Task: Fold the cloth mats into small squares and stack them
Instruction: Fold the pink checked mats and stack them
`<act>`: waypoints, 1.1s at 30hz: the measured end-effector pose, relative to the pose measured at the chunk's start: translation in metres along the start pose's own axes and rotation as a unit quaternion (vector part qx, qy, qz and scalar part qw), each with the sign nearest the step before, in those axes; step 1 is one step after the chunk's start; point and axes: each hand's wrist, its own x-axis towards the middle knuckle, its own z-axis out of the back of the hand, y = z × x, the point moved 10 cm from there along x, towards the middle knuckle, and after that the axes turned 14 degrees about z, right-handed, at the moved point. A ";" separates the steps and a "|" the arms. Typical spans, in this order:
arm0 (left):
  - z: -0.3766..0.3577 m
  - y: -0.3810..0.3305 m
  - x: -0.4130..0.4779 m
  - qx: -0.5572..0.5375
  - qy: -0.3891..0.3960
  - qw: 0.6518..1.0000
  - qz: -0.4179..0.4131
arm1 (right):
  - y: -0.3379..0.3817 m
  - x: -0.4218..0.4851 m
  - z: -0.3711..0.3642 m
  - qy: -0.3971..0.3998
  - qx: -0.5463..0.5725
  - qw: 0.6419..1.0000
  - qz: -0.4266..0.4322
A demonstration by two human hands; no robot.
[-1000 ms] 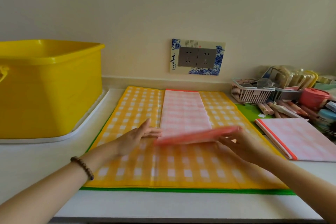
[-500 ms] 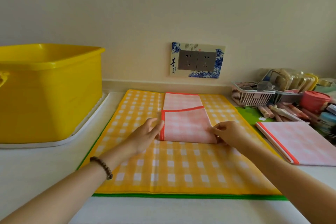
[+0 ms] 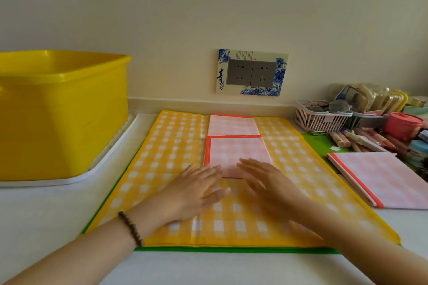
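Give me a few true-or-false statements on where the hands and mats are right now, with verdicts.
1. The left hand and the right hand are both flat, fingers straight, at the near edge of the pink mat. True.
2. The pink mat lies directly on the bare counter. False: it lies on the yellow checked mat.
3. The yellow tub stands right of the mats. False: it stands on the left, on a white tray.
4. A second folded pink mat lies to the right of the yellow checked mat. True.
5. The beaded bracelet is on the right wrist. False: it is on the left wrist.
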 end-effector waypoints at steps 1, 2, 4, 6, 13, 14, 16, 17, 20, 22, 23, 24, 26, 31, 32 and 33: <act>-0.001 0.001 0.001 0.001 0.007 1.000 0.005 | 0.008 0.000 -0.009 0.028 0.002 0.999 0.018; -0.002 0.001 0.001 0.001 0.013 1.000 0.009 | 0.014 -0.001 -0.016 0.047 0.010 0.998 0.028; -0.004 -0.001 0.001 -0.001 0.021 1.000 0.011 | 0.017 -0.002 -0.026 0.069 0.026 0.997 0.030; -0.004 -0.001 0.000 -0.005 0.026 1.000 0.014 | 0.017 -0.001 -0.030 0.077 0.032 0.996 0.026; -0.004 -0.001 -0.002 -0.002 0.033 0.999 0.015 | 0.006 -0.011 -0.024 0.092 0.020 0.995 0.032; -0.004 0.000 -0.001 0.000 0.033 0.999 0.015 | 0.001 -0.015 -0.022 0.097 0.021 0.995 0.025; -0.005 0.000 -0.001 0.002 0.033 0.999 0.013 | -0.009 -0.024 -0.018 0.104 0.026 0.994 0.012; -0.005 0.000 -0.001 0.001 0.034 0.999 0.012 | -0.015 -0.029 -0.016 0.108 0.027 0.994 0.007; -0.005 -0.001 -0.001 -0.002 0.031 0.999 0.006 | -0.031 -0.047 -0.011 0.118 0.024 0.993 -0.010; -0.006 0.000 -0.002 -0.003 0.033 0.999 0.006 | -0.038 -0.056 -0.009 0.122 0.034 0.992 -0.017; -0.007 0.000 -0.002 -0.001 0.034 0.999 0.007 | -0.039 -0.059 -0.008 0.124 0.045 0.991 -0.020; -0.008 0.001 -0.002 0.001 0.034 0.999 0.009 | -0.039 -0.060 -0.007 0.123 0.055 0.991 -0.022; -0.010 0.001 -0.002 0.009 0.031 0.999 0.011 | -0.041 -0.058 -0.003 0.117 0.059 0.991 -0.029; -0.010 0.002 -0.001 0.013 0.030 0.999 0.011 | -0.041 -0.038 0.027 0.055 -0.063 0.996 -0.031; -0.009 0.002 0.000 0.015 0.029 0.999 0.012 | -0.038 -0.033 0.027 0.066 -0.089 0.994 -0.020; -0.008 0.002 0.000 0.016 0.026 0.999 0.014 | -0.038 -0.028 0.026 0.079 -0.105 0.991 -0.012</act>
